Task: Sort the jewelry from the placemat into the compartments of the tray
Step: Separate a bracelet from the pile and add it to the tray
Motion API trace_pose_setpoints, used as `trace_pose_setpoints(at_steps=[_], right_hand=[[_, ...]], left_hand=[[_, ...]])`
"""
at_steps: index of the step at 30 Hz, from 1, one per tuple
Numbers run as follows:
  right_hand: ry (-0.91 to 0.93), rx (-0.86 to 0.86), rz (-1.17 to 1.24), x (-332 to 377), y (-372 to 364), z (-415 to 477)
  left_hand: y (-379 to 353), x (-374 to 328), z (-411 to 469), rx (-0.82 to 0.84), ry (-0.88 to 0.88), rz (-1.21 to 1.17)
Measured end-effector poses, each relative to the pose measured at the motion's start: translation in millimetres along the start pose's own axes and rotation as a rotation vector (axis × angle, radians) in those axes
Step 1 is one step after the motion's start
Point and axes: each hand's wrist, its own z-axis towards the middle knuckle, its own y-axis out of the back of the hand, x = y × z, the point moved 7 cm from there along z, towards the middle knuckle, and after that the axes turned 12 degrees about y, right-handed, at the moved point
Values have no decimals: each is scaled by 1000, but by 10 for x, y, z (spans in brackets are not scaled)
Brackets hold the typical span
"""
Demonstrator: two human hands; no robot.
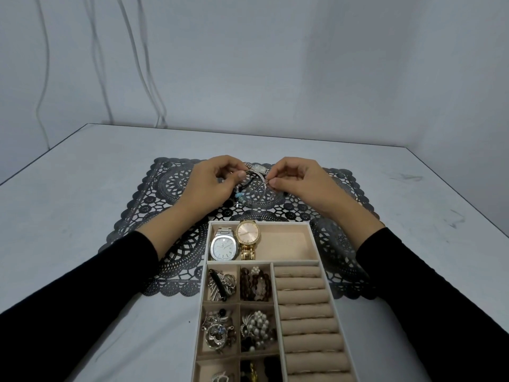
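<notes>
Over the black lace placemat [154, 205], my left hand [212, 183] and my right hand [297, 180] both pinch a thin silver bangle [263, 190]. A black cord bracelet with turquoise beads [240, 195] hangs by my left fingers. A small silver watch [257, 168] lies on the mat just behind the hands. The beige tray [314, 244] stands in front, with a silver watch [224, 246] and a gold watch [248, 237] in its far compartment. Its small left compartments hold beads, brooches and chains.
Padded ring rolls [305, 307] fill the tray's right side. The white table [82, 175] ends at a wall behind, where cables [143, 64] hang down. Black sleeves cover both forearms.
</notes>
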Motion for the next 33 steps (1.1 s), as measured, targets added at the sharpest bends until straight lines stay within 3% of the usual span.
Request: trace_pose_setpoints(at_steps=[12,33], right_hand=[[-23,-55,49,-29,79,-39],[-96,-246,56,186,143,-322]], left_hand=[[54,15,21,-50,6,44],[160,16,-179,14,-27,415]])
